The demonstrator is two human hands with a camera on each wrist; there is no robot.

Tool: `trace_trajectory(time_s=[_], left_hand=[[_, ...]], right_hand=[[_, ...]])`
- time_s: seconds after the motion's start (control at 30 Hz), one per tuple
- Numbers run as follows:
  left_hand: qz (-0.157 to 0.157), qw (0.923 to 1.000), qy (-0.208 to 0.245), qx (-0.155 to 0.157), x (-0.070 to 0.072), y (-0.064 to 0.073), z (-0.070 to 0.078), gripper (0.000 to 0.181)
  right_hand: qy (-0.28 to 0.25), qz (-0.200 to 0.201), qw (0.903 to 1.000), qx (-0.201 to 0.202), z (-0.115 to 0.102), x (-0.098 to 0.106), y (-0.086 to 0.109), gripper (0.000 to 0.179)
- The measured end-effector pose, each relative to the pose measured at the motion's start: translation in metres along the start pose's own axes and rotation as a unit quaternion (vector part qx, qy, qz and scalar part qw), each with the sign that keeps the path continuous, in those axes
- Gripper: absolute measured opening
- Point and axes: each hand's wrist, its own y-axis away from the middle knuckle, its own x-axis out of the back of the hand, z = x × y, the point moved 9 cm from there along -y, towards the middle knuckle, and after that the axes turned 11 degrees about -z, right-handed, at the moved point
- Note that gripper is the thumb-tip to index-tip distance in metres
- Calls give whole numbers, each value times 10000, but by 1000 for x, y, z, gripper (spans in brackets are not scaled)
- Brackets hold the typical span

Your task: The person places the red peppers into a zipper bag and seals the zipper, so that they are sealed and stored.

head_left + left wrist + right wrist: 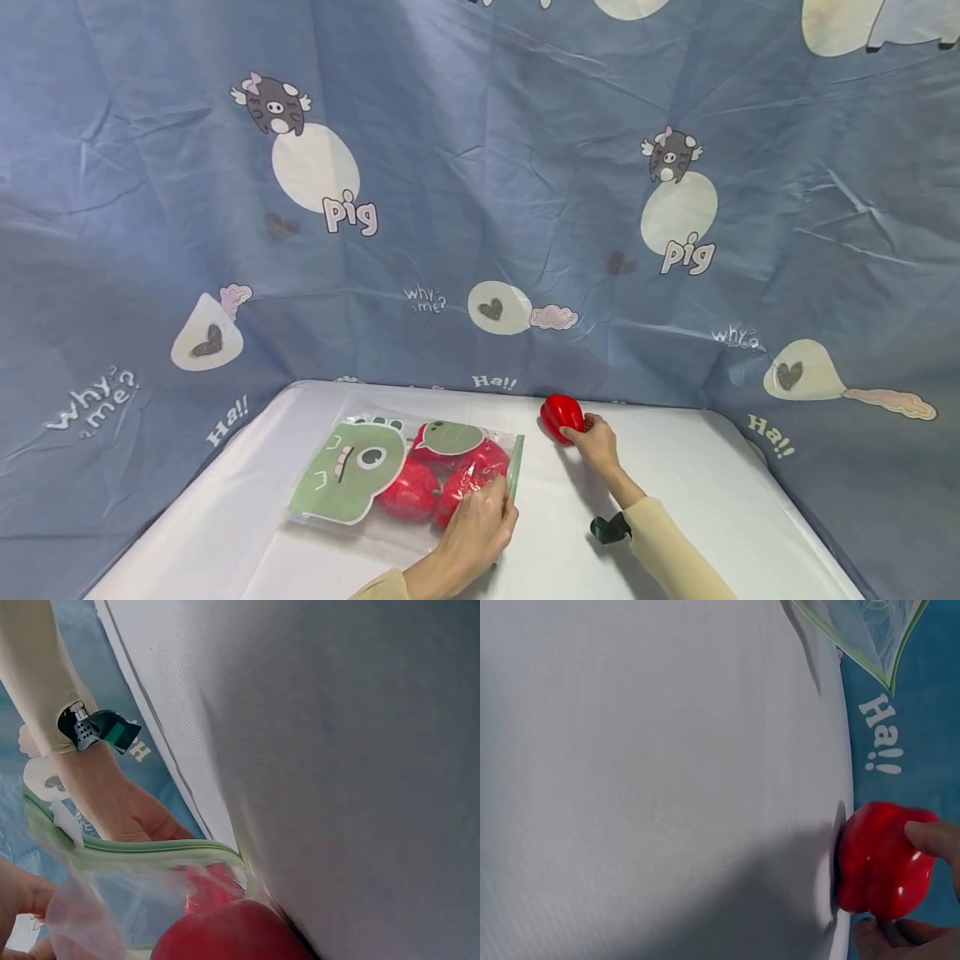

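Note:
A clear zip bag [330, 483] printed with a green monster face lies on the table, with several red, round, glossy fruits or vegetables [408, 492] inside. My left hand [480, 521] pinches the bag near its green-edged mouth. In the left wrist view the green zip strip [157, 851] stands parted from the opposite side, and a red round piece [232, 934] shows within. Toward the back of the table, right of the bag, my right hand [597, 442] grips a red bell pepper [560, 415]. Thumb and fingers hold the pepper [885, 859] from opposite sides in the right wrist view.
The white table [675, 467] carries the bag and pepper. A blue curtain [450, 167] with pig prints hangs right behind its back edge and along both sides. A small black wrist camera [610, 528] sticks out by the right sleeve.

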Motion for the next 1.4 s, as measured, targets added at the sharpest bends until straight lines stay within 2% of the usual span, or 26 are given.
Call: trace_trajectory(time_s=[0.33, 0.53, 1.07, 1.27, 1.4], left_hand=[[-33, 10000, -34, -19, -1, 1, 0, 20], [63, 9999, -114, -50, 0, 0, 0, 21], [74, 9998, -165, -46, 1, 0, 2, 20], [149, 9996, -217, -56, 2, 0, 2, 21], [84, 9999, -148, -25, 1, -1, 1, 21]], right_hand=[[47, -60, 10000, 27, 7, -5, -7, 64], [-95, -42, 9999, 2, 9, -4, -3, 62], [-161, -69, 9998, -4, 17, 15, 10, 60], [-182, -213, 9993, 236, 13, 19, 15, 57], [-254, -400, 9979, 437, 8, 18, 21, 57]])
